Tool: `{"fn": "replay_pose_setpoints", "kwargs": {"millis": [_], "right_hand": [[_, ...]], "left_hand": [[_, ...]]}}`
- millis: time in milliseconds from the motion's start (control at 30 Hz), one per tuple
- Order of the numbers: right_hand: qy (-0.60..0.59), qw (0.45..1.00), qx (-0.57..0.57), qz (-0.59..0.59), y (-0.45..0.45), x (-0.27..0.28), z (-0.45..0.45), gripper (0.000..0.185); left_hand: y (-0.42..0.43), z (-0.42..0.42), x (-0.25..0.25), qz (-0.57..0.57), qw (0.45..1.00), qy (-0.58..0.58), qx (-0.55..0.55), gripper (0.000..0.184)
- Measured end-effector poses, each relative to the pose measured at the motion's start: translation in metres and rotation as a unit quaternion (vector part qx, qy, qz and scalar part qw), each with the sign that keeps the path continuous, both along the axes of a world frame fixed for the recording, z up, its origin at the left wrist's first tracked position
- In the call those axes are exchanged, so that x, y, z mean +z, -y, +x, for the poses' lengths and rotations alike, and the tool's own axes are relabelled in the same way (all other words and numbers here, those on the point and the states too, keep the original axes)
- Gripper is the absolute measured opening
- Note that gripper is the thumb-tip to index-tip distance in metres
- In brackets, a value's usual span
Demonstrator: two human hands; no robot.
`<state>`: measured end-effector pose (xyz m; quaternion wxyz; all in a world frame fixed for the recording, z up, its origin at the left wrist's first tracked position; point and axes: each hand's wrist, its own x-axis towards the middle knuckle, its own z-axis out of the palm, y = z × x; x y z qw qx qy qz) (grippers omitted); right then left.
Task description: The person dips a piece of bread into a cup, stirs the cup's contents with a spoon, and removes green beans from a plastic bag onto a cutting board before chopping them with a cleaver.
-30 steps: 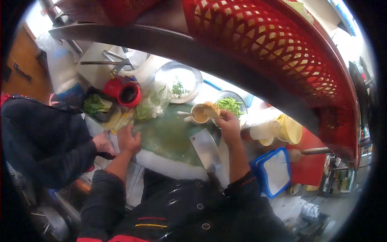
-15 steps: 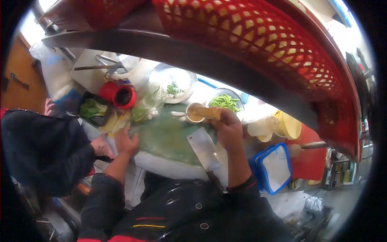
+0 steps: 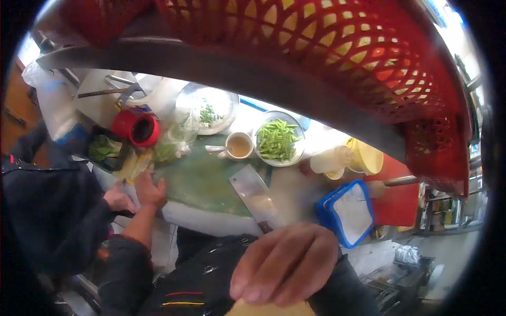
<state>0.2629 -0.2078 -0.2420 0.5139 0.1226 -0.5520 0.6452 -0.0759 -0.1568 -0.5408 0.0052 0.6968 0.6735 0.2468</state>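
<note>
My right hand (image 3: 287,263) is raised close to the camera, its fingers closed on a flat tan piece of bread (image 3: 271,309), cut off by the lower frame edge. My left hand (image 3: 150,189) rests on the near left edge of the green cutting board (image 3: 203,181), fingers apart, beside pale yellow strips (image 3: 134,164). A white cup (image 3: 239,145) of milky brown drink, with a spoon (image 3: 215,149) at its side, stands on the board's far side. Below it lies a cleaver (image 3: 253,194). A plate of cut green beans (image 3: 278,139) is right of the cup.
Another person's hand (image 3: 120,199) is left of mine. A black tray of greens (image 3: 105,150), a red container (image 3: 142,129) and a metal plate (image 3: 229,100) stand behind. To the right are a yellow tub (image 3: 366,157) and a blue-rimmed box (image 3: 353,213). A red basket (image 3: 337,42) hangs overhead.
My right hand has moved from above the cup down and close to the camera, still holding the bread. My left hand stays at the board's edge. The view has shifted slightly.
</note>
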Motion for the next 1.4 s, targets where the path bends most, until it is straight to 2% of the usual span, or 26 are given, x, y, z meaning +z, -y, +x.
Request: {"fn": "replay_pose_setpoints", "kwargs": {"millis": [67, 133, 167, 233, 367, 433, 633, 767, 933, 967, 1033, 1067, 1133, 1200, 1267, 1400], "right_hand": [[-0.010, 1.000, 0.009, 0.007, 0.000, -0.003, -0.011, 0.021], [-0.093, 0.990, -0.074, 0.071, 0.001, -0.011, -0.026, 0.021], [-0.091, 0.991, -0.075, 0.070, 0.003, -0.004, -0.023, 0.021], [-0.017, 0.996, -0.084, -0.001, 0.008, 0.016, -0.017, 0.020], [-0.044, 0.994, -0.099, -0.021, 0.010, 0.003, -0.028, 0.019], [-0.106, 0.988, -0.102, 0.037, 0.005, -0.009, -0.033, 0.020], [-0.085, 0.994, -0.057, 0.048, -0.003, -0.011, -0.026, 0.022], [-0.108, 0.989, -0.075, 0.064, -0.004, -0.020, -0.027, 0.021], [0.074, 0.990, -0.088, -0.085, 0.002, -0.015, 0.001, 0.028], [0.072, 0.990, -0.088, -0.086, 0.004, -0.019, 0.001, 0.028], [0.054, 0.973, -0.134, -0.182, 0.008, -0.035, 0.001, 0.030], [0.053, 0.973, -0.133, -0.182, 0.007, -0.040, 0.003, 0.030], [0.124, 0.937, -0.223, -0.239, 0.004, -0.048, 0.007, 0.032], [0.124, 0.941, -0.236, -0.209, -0.002, -0.056, 0.006, 0.033], [0.092, 0.935, -0.230, -0.255, -0.004, -0.071, 0.006, 0.032], [0.084, 0.939, -0.224, -0.246, -0.005, -0.078, 0.006, 0.032]], "left_hand": [[0.000, -0.002, 0.000, 0.002, 1.000, -0.002, -0.005, 0.041], [0.000, -0.001, 0.000, -0.029, 0.999, 0.014, 0.003, 0.041], [-0.001, -0.003, -0.003, -0.030, 0.999, 0.016, 0.002, 0.041], [0.000, -0.005, -0.008, -0.003, 1.000, -0.002, -0.010, 0.043], [0.002, -0.006, -0.003, -0.030, 0.999, -0.014, 0.006, 0.045], [0.001, -0.007, -0.005, -0.030, 1.000, 0.005, -0.005, 0.046], [0.002, -0.007, -0.012, -0.017, 1.000, -0.010, 0.004, 0.045], [0.001, -0.008, -0.010, -0.034, 0.999, -0.010, 0.015, 0.047], [0.001, -0.010, -0.014, 0.008, 1.000, -0.013, -0.003, 0.045], [0.001, -0.011, -0.013, 0.007, 1.000, -0.014, -0.004, 0.045], [0.001, -0.008, -0.011, 0.017, 1.000, -0.020, 0.000, 0.045], [0.001, -0.007, -0.011, 0.017, 1.000, -0.020, 0.001, 0.045], [0.001, -0.009, -0.010, 0.022, 1.000, -0.015, -0.008, 0.045], [0.001, -0.008, -0.010, 0.022, 1.000, -0.014, -0.005, 0.044], [0.002, -0.005, -0.009, 0.021, 1.000, -0.012, -0.003, 0.044], [0.002, -0.003, -0.006, 0.009, 1.000, -0.019, 0.015, 0.044]]}}
